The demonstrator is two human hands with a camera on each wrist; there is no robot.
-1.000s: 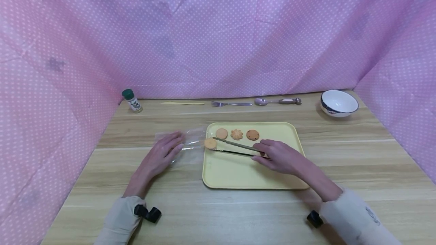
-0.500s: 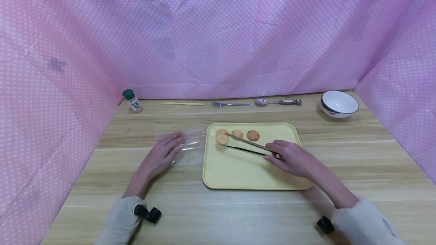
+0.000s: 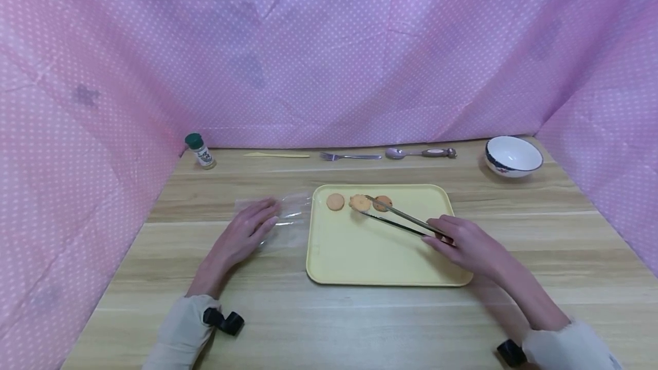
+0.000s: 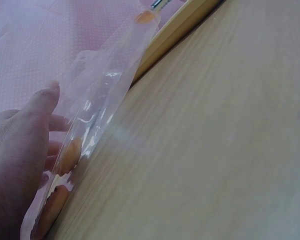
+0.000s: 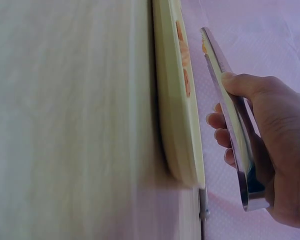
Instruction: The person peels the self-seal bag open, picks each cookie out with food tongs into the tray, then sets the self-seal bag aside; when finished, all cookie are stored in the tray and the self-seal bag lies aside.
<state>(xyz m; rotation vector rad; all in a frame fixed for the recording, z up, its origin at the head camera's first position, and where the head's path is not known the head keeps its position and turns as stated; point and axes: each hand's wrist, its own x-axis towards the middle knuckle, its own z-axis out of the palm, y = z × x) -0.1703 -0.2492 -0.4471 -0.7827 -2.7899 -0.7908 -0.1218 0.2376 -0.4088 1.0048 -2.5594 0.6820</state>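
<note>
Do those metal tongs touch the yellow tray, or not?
Apart. The right wrist view shows it side-on: pink cloth is visible in a gap running between the tongs and the rim of the tray.

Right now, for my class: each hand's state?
Left hand: open, on the clear plastic bag.
Right hand: holding long silver metal tongs gripping a round golden cookie.

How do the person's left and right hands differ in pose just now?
The left hand rests at the clear plastic bag with its fingers loosely extended, while the right hand grips the metal tongs with curled fingers. The left hand lies low, left of the tray; the right hand is raised near the tray's right edge. Both are bare and come out of light sleeves.
</note>
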